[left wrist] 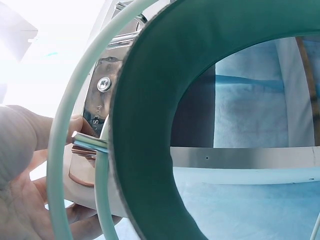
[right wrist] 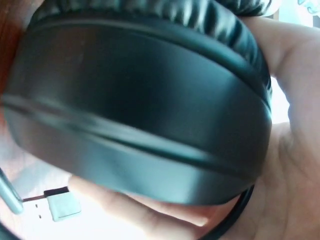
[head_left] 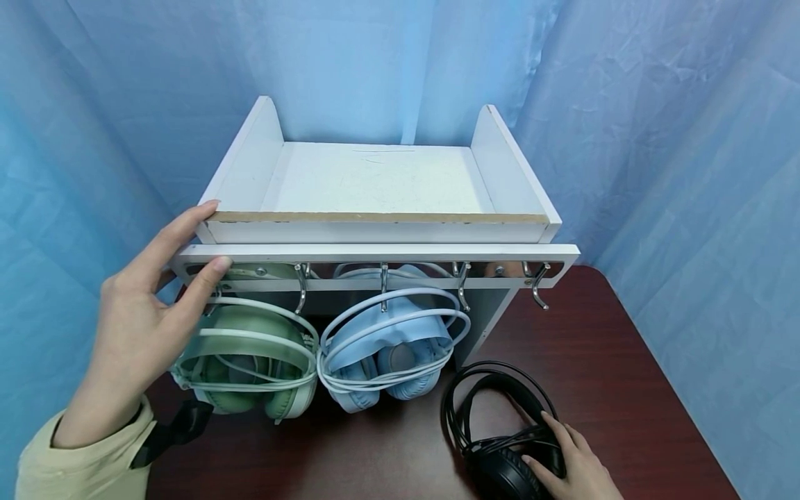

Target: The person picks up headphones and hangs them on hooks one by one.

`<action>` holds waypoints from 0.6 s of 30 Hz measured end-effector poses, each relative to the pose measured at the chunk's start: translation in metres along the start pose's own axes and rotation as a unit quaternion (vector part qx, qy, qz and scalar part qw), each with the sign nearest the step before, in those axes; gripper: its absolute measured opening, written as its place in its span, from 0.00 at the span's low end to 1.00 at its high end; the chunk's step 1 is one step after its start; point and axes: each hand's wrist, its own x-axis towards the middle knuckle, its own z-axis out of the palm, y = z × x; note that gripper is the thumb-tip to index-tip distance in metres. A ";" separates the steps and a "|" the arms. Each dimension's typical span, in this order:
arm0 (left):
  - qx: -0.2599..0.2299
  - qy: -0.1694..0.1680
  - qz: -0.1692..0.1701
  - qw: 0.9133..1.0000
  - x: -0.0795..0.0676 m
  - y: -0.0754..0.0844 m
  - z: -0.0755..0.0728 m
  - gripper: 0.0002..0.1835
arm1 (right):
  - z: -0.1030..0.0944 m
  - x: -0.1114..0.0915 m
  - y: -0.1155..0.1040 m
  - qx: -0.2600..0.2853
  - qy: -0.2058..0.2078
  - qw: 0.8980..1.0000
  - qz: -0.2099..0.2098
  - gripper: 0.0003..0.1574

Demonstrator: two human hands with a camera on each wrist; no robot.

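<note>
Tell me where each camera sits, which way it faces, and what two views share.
Head: worn on the head, looking forward and down at the white rack, green headphones, blue headphones, black headphones and table; left grip, sleeve and right grip show.
Left wrist: worn there, facing the white rack past the green headphones; left grip shows.
Right wrist: worn there, facing the black headphones closely; right grip shows.
Head and left wrist share the green headphones, white rack and left grip.

Blue curtains (head_left: 375, 62) behind and beside a brown table (head_left: 625, 389) suggest a screened-off booth.
</note>
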 end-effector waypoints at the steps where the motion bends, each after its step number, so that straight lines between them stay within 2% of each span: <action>1: 0.000 0.000 0.001 1.000 0.000 0.000 0.000 0.31 | 0.000 0.001 0.000 -0.001 0.001 1.000 0.003 0.59; 7: 0.002 0.003 0.003 1.000 0.000 0.000 0.000 0.31 | -0.001 0.005 0.000 -0.002 -0.013 1.000 0.026 0.58; 11: 0.001 0.003 0.004 1.000 0.000 0.000 0.000 0.31 | -0.004 0.010 0.000 0.004 -0.023 0.999 0.029 0.52; 18: 0.005 0.003 0.005 1.000 0.000 0.000 0.000 0.31 | -0.005 0.018 -0.003 -0.040 -0.017 0.999 0.028 0.42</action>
